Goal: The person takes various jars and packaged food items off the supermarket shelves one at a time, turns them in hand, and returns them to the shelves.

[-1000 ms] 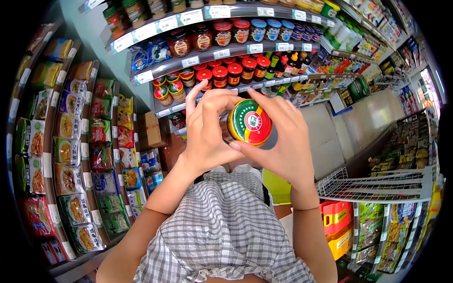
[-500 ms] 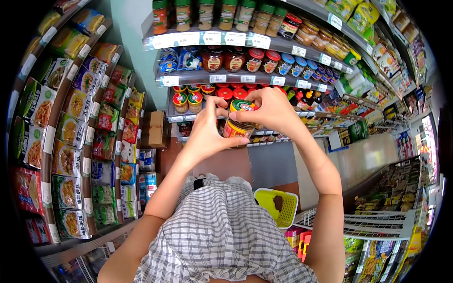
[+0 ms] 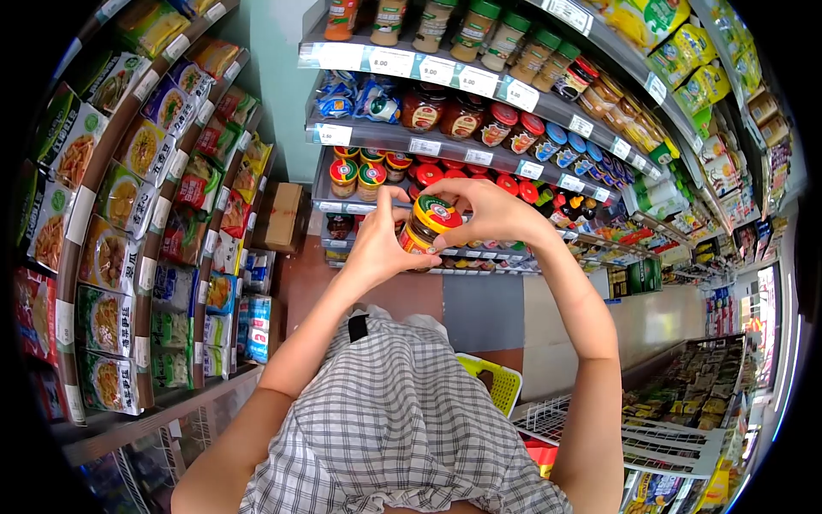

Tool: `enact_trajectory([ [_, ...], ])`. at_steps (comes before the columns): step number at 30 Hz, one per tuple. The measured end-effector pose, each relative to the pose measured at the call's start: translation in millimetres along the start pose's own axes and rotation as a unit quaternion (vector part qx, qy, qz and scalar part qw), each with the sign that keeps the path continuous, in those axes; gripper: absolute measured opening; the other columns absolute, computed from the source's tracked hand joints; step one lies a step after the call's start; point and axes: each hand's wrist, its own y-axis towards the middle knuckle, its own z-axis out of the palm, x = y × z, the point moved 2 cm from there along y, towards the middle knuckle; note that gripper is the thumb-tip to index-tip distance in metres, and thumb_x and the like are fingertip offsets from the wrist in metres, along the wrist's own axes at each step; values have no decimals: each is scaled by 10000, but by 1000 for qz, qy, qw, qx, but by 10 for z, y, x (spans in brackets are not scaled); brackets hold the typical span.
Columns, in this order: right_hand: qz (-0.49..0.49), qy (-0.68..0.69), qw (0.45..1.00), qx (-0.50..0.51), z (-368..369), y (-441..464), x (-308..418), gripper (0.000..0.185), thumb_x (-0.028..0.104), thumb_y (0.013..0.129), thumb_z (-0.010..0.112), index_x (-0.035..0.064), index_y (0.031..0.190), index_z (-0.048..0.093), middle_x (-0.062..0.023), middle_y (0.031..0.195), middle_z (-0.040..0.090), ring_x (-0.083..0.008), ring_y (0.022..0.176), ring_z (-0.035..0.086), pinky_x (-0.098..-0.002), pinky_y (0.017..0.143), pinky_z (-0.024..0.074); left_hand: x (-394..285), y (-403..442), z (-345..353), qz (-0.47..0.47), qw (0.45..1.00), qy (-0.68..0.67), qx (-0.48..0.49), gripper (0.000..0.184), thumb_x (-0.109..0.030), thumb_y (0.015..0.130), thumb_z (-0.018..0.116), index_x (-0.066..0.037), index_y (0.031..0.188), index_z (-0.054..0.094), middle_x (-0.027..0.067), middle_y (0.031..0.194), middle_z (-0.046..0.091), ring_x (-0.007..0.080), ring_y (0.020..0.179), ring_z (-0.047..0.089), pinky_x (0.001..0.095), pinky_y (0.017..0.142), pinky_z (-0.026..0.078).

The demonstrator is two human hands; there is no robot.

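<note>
A glass jar of sauce point(image 3: 422, 237) with a green, red and yellow lid is held up in front of the shelves, tilted slightly. My left hand point(image 3: 378, 243) grips it from the left, thumb along its lower side. From the right, my right hand point(image 3: 490, 211) curls its fingers around the lid edge and has its thumb against the jar's side. Behind my hands, similar jars point(image 3: 372, 176) with red and green lids stand on the lower shelf, partly hidden by my fingers.
Spice bottles point(image 3: 435, 26) and dark sauce jars point(image 3: 463, 116) line the upper shelves. Packaged foods point(image 3: 107, 321) fill the rack at left. A cardboard box point(image 3: 280, 216) sits on the floor. A yellow-green basket point(image 3: 492, 383) stands behind my right side, near a wire rack point(image 3: 668, 437).
The jar has tipped so its lid faces me more, and both hands have shifted with it. My view has moved, so the shelves appear lower and further right.
</note>
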Motion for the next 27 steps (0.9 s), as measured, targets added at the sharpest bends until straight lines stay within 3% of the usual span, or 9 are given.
enact_trajectory([
  [3,-64,-14,998,-2,133,225,-170,718,242,576,896,45,1202,604,-99,1027,646,-203,897,616,-345,818,504,155,-4,-40,-7,1000,4,10,948,-263,514,939,-54,1208,328,182,964,698,359,1000,643,422,934,445],
  [7,-41,-65,997,-5,242,452,-226,622,204,539,882,34,1086,640,-99,875,692,-221,811,669,-341,741,530,391,6,-53,1,999,45,4,936,-245,521,935,-68,1214,331,182,975,697,351,1012,640,423,970,403],
  [10,-29,-101,994,-27,358,585,-337,620,210,513,872,54,1071,653,-116,887,697,-258,849,685,-370,743,533,651,53,4,-6,999,42,12,968,-236,528,934,-70,1262,325,184,1018,688,349,1040,630,430,971,397],
  [13,8,-150,987,-54,490,722,-460,616,225,512,859,78,1076,659,-132,920,698,-295,869,680,-407,752,532,849,70,60,-24,998,57,14,1052,-229,554,923,-63,1374,285,197,1100,653,374,1065,608,470,917,446],
  [17,16,-251,958,-139,663,945,-799,651,282,538,872,94,1121,653,-121,980,675,-315,904,664,-431,763,530,1075,-1,-27,-122,975,183,16,1012,-211,625,883,-66,1416,269,214,1142,625,422,1058,583,487,908,458],
  [24,3,-301,930,-212,864,1253,-1268,665,220,540,857,67,1144,624,-100,982,628,-295,991,596,-415,715,556,1267,-100,-175,-172,967,189,12,935,-237,651,863,-46,1392,326,233,1167,621,420,1121,558,496,931,443],
  [27,-12,-314,921,-232,940,1385,-1457,653,195,551,842,67,1153,625,-92,994,626,-293,1013,574,-409,770,532,1255,-92,-215,-169,966,197,9,886,-253,661,855,-37,1367,366,233,1193,615,422,1129,555,501,936,437],
])
